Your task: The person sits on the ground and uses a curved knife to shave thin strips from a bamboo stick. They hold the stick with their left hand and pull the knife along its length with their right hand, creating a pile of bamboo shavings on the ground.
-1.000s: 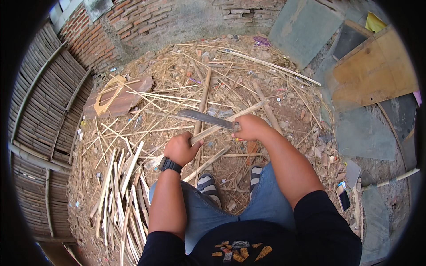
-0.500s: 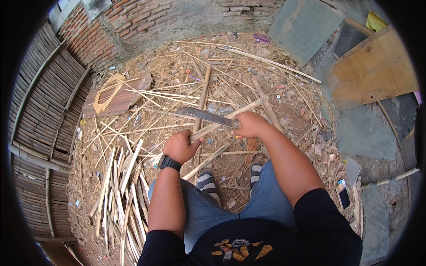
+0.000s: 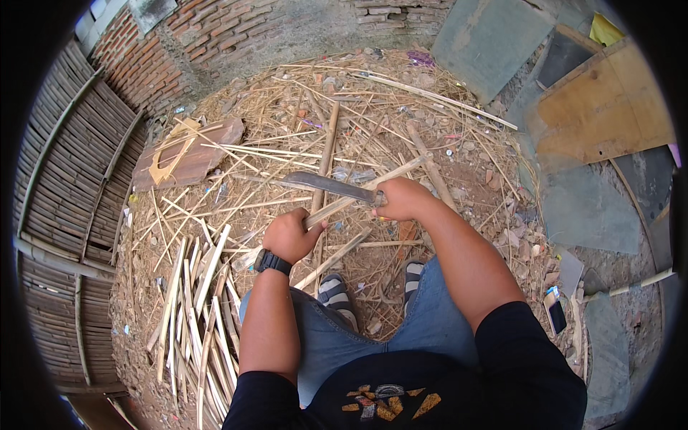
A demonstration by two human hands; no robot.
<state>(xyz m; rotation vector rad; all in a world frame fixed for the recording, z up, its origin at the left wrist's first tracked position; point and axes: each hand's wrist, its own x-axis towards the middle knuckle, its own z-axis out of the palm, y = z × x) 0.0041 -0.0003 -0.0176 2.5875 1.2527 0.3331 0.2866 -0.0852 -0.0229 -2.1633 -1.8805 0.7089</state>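
Observation:
My right hand (image 3: 403,200) is closed round the handle of a machete (image 3: 326,184), whose broad dark blade points left and slightly away from me. Under the blade, a pale strip of split bamboo (image 3: 332,211) runs aslant from my left hand toward the far right. My left hand (image 3: 289,236), with a dark watch on the wrist, grips the strip's near end. Blade and strip cross near my right hand; whether they touch there I cannot tell. A wooden pole (image 3: 330,140) lies on the ground beyond, pointing away from me.
Split bamboo strips (image 3: 179,308) are heaped left of my legs. A brown board (image 3: 222,143) lies at the far left, before a bamboo slat wall (image 3: 61,158). Sheets of board (image 3: 609,107) lean at the right, with a phone (image 3: 555,312) nearby. Beyond stands a brick wall (image 3: 229,36).

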